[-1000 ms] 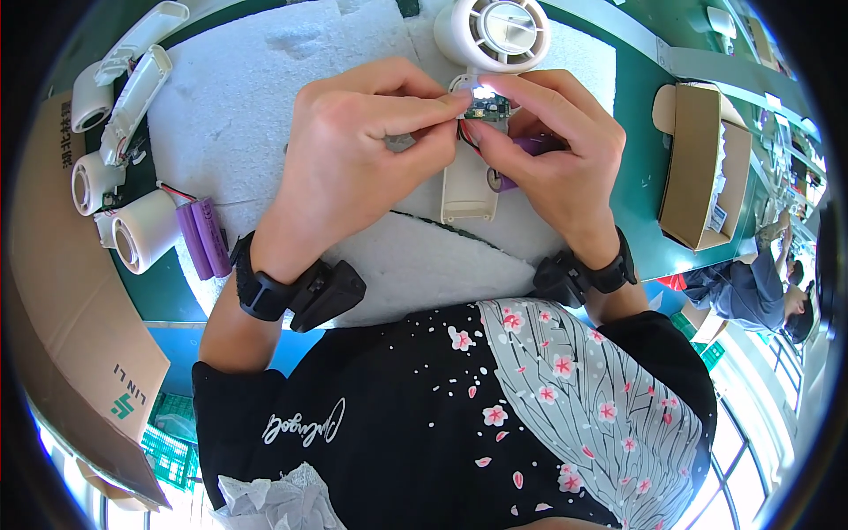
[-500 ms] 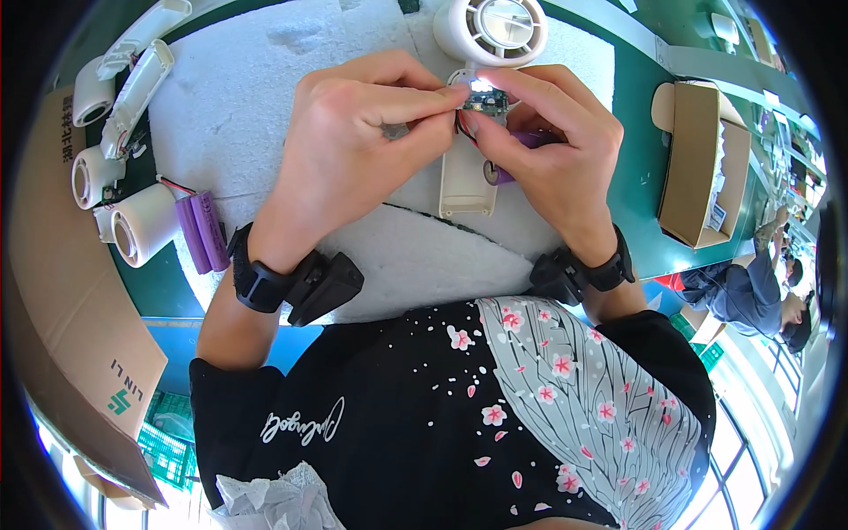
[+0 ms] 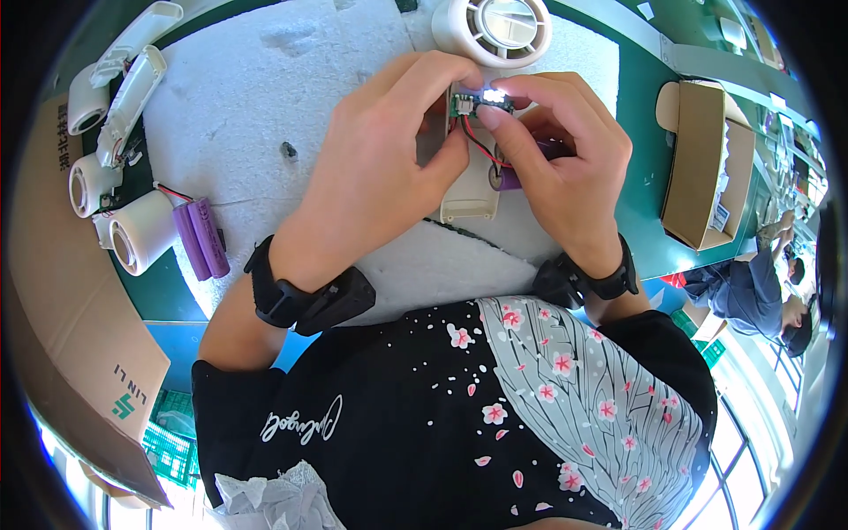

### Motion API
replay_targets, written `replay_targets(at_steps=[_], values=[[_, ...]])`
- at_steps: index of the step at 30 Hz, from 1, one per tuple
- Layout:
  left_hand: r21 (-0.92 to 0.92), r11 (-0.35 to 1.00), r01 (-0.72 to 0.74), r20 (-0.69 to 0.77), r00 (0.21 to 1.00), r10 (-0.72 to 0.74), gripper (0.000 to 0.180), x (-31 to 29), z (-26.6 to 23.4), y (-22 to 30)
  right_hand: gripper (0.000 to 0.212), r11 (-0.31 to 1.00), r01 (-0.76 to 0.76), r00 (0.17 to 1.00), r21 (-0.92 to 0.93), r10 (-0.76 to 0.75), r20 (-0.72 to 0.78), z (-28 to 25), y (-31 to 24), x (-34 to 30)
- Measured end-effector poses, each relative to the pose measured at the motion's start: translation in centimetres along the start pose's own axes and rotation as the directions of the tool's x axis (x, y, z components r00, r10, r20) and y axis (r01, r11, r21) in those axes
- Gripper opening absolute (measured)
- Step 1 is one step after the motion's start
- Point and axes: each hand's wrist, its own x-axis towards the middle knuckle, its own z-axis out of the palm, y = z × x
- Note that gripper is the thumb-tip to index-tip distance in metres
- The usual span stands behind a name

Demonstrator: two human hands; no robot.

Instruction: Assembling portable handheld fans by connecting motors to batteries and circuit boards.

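A small green circuit board (image 3: 465, 103) with a bright white light on it is between my hands, over the pale handle shell (image 3: 469, 208) of a handheld fan. My right hand (image 3: 570, 141) pinches the board's right part between thumb and index finger. Curled around its left side is my left hand (image 3: 389, 141), index finger at the upper edge and thumb near the wires; its other fingers are partly hidden. Red and black wires (image 3: 481, 148) run from the board toward a purple battery cell (image 3: 510, 180) under my right hand. The round white fan head (image 3: 492, 34) lies just beyond.
White foam sheets (image 3: 238, 115) cover the green bench. Several fan parts (image 3: 132, 102) and purple battery cells (image 3: 201, 238) lie at the left, beside a large cardboard box (image 3: 79, 327). An open carton (image 3: 698, 168) stands right. Another person (image 3: 751, 296) is farther right.
The board has turned, showing a metal connector and more of the wires. My left finger and thumb have spread from their pinch, and that hand has shifted slightly right.
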Motion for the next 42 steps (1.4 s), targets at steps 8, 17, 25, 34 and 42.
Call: replay_targets(at_steps=[8, 17, 25, 34, 42], values=[[-0.078, 0.997, -0.013, 0.058, 0.998, 0.018, 0.038, 0.1, -0.5, -0.4, 0.019, 0.999, -0.021, 0.999, -0.032, 0.023, 0.047, -0.7, 0.2, -0.1], [-0.097, 0.992, 0.080, 0.088, 0.994, -0.071, 0.036, 0.2, -0.6, 0.1, 0.020, 0.996, 0.056, 0.998, -0.065, -0.056, 0.012, -0.4, 0.2, 0.0], [-0.086, 0.991, 0.105, 0.108, 0.990, -0.095, 0.036, 0.2, -0.6, -0.1, 0.020, 0.993, 0.033, 0.999, -0.117, -0.036, -0.020, -0.2, -0.2, -0.1], [-0.145, 0.984, 0.099, 0.125, 0.989, -0.081, 0.037, 0.2, -0.9, -0.2, 0.018, 0.973, 0.117, 0.992, -0.199, -0.125, -0.026, -0.2, -0.5, -0.2], [-0.230, 0.970, 0.073, 0.162, 0.986, -0.035, 0.031, 0.5, -1.2, -0.5, 0.017, 0.947, 0.151, 0.988, -0.285, -0.149, 0.027, -0.4, -0.8, -0.1]])
